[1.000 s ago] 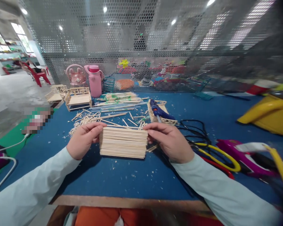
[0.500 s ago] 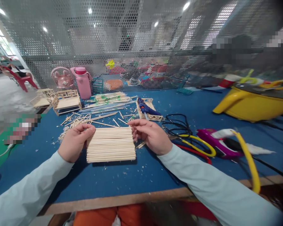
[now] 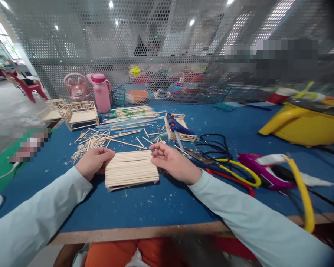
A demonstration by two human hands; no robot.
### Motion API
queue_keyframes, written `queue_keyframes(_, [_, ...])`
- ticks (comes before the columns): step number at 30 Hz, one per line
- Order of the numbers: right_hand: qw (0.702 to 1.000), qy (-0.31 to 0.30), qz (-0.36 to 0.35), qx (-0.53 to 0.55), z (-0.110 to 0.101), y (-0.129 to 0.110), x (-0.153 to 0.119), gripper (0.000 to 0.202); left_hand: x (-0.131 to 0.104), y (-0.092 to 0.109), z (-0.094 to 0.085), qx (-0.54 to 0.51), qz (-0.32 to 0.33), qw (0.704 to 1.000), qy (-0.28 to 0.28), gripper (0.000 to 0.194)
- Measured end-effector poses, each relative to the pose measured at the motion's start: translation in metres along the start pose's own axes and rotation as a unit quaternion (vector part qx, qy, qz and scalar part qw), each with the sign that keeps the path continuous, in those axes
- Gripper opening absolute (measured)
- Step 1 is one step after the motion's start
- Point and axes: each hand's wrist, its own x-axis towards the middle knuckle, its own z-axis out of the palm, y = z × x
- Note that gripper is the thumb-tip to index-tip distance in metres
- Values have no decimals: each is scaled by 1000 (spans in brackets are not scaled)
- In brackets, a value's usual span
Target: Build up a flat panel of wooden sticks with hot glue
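A flat panel of pale wooden sticks (image 3: pixel 132 170), laid side by side, is held just over the blue table top. My left hand (image 3: pixel 96 162) pinches its left edge between thumb and fingers. At the right edge, my right hand (image 3: pixel 174 161) grips the far corner, its thumb against the sticks. Beyond the panel lie loose sticks and shavings (image 3: pixel 96 142). A blue glue gun (image 3: pixel 179 126) rests on a small stick frame (image 3: pixel 187 138), its nozzle toward my right hand. Scissors (image 3: pixel 236 174) with yellow and red handles lie right of that hand.
Two small stick-built furniture models (image 3: pixel 82 114) stand at the back left beside a pink bottle (image 3: pixel 100 92). A purple tool (image 3: pixel 267 170), black cable (image 3: pixel 215 146) and yellow pan (image 3: pixel 308 124) occupy the right. Perforated metal sheeting (image 3: pixel 167 37) closes off the back.
The panel has tipped flatter, showing a lower layer along its near edge. My right hand has shifted onto its right edge. The whole view has moved slightly.
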Motion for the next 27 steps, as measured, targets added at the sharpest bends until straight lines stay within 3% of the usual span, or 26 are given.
queue_keyframes(2, [1000, -1, -2, -7, -1, 1, 1, 31, 2, 1, -4, 42, -4, 999, -19, 34])
queue_keyframes(5, [1000, 0, -9, -28, -2, 3, 1, 35, 0, 4, -8, 187, 31, 982, 1, 33])
queue_keyframes(8, [992, 20, -46, -115, 0, -1, -5, 40, -4, 7, -10, 354, 113, 926, 67, 34])
queue_keyframes(10, [969, 75, -110, -209, 0, -9, -12, 41, -5, 7, -11, 426, 161, 884, 103, 36])
queue_keyframes(12, [919, 175, -199, -291, -6, -21, -17, 36, -5, 6, -12, 459, 195, 857, 129, 38])
queue_keyframes(14, [844, 295, -282, -348, -21, -33, -16, 28, -3, 3, -12, 455, 247, 841, 156, 38])
queue_keyframes(16, [769, 376, -316, -410, -43, -42, -7, 24, -1, 1, -11, 433, 323, 824, 169, 37])
queue_keyframes(17, [748, 385, -308, -445, -55, -44, 1, 25, 0, 0, -10, 422, 358, 817, 163, 36])
queue_keyframes(19, [734, 338, -232, -541, -79, -41, 16, 30, 1, -2, -8, 402, 395, 816, 128, 36])
queue_keyframes(21, [750, 279, -179, -573, -95, -31, 29, 35, 2, -2, -6, 391, 385, 831, 89, 36])
queue_keyframes(24, [786, 165, -86, -590, -105, -13, 37, 44, 2, -2, -4, 377, 327, 866, 32, 34])
queue_keyframes(27, [798, 153, -55, -580, -106, -2, 40, 53, 3, 1, -4, 348, 256, 902, -4, 34])
